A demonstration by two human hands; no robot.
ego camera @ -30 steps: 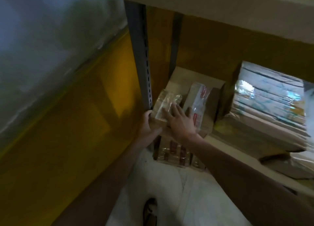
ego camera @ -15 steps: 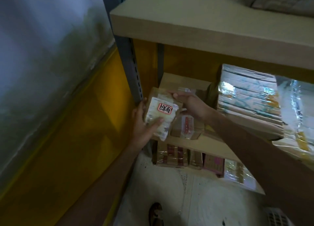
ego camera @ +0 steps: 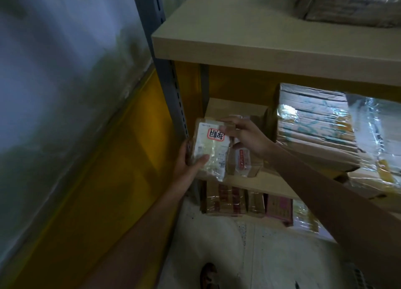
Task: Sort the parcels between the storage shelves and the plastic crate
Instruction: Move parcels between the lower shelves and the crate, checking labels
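A small taped parcel (ego camera: 209,152) with a white label and a red-framed handwritten mark is held upright at the left front corner of the middle shelf (ego camera: 269,181). My left hand (ego camera: 187,165) grips its lower left side, thumb across the front. My right hand (ego camera: 245,136) holds its upper right edge, fingers curled over the top. Behind it a smaller brown parcel (ego camera: 242,164) with a red-printed label lies on the shelf.
A grey slotted upright (ego camera: 171,89) stands just left of the parcel. A large wrapped box (ego camera: 312,128) and a shiny bag (ego camera: 377,141) fill the shelf's right. Several small parcels (ego camera: 234,199) line the bottom level. The top board (ego camera: 260,39) carries another package (ego camera: 351,4). A yellow wall runs along the left.
Both hands lifted the labelled parcel from the shelf and turned its label toward me. My view has risen, bringing the top board into sight.
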